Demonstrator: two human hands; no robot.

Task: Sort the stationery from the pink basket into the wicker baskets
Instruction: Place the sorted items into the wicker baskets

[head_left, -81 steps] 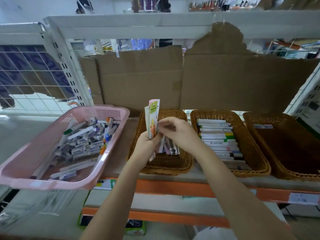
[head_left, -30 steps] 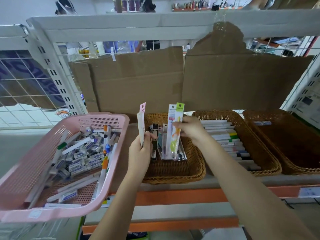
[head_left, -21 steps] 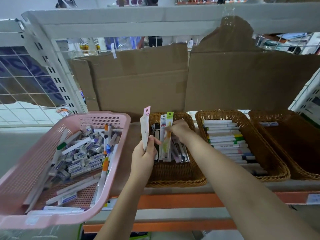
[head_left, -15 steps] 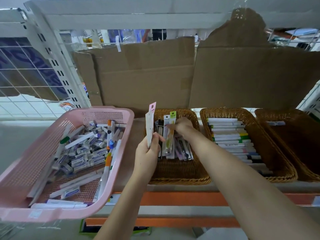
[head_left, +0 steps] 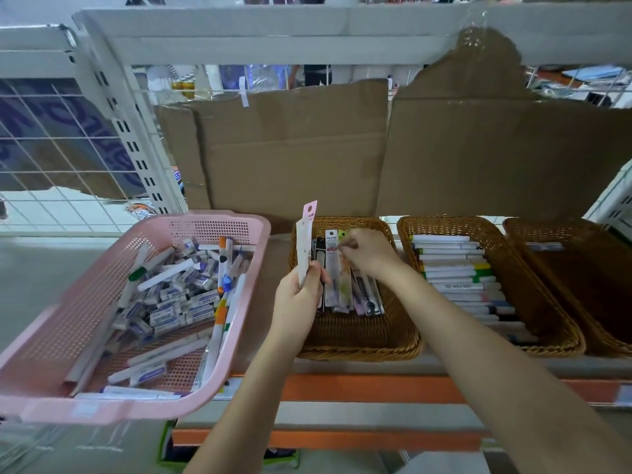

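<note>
The left wicker basket (head_left: 355,340) lies straight ahead of both hands, and the packets in it run with their long axis away from the person. The right hand (head_left: 367,253) is nearer — its fingers are curled and pinch the top of a green-topped packet (head_left: 337,268) down among the others. The left hand (head_left: 299,297) grips upright pink-topped packets (head_left: 306,241) just above the basket's left edge. The pink basket (head_left: 51,336) of stationery stands to the left.

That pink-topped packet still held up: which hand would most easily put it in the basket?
Probably the left hand: it already grips the pink-topped packet upright beside the leftmost wicker basket.
</note>
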